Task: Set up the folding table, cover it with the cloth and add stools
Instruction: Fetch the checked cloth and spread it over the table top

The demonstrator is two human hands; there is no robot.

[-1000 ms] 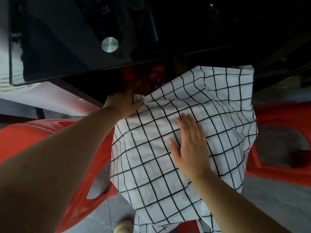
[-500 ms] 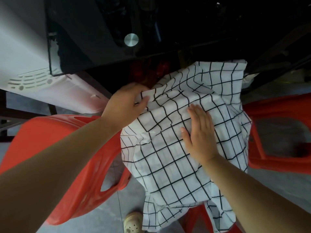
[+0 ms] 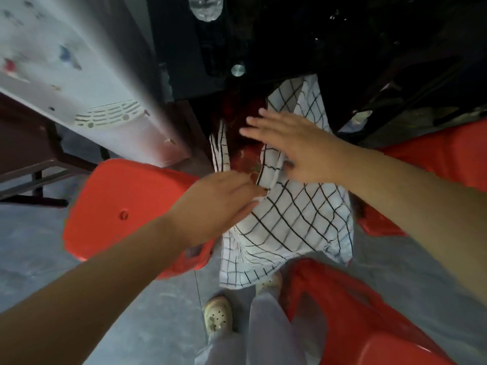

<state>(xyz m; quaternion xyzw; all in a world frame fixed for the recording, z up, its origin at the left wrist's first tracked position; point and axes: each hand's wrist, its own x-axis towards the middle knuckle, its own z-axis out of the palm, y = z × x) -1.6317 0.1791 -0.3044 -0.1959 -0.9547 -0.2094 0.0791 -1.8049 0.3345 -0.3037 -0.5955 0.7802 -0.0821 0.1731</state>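
Note:
A white cloth with a black grid (image 3: 297,214) hangs in the middle of the view, bunched over a dark red surface (image 3: 245,154) that shows through a gap. My left hand (image 3: 218,204) pinches the cloth's folded edge. My right hand (image 3: 292,143) lies above it with fingers straight and spread, its palm on the upper cloth. Red plastic stools stand at the left (image 3: 123,206), at the lower right (image 3: 350,312) and at the right edge (image 3: 448,154).
A black glass-topped table (image 3: 316,35) with a round metal fitting (image 3: 238,70) fills the top. A white panel (image 3: 79,83) slants at the upper left over a dark metal frame (image 3: 31,169). My feet in pale clogs (image 3: 218,314) stand on grey floor.
The view has swung down and left. The cloth has been pulled together and hangs narrower, baring the red surface. My right hand has slid up the cloth; my left has dropped to its folded edge.

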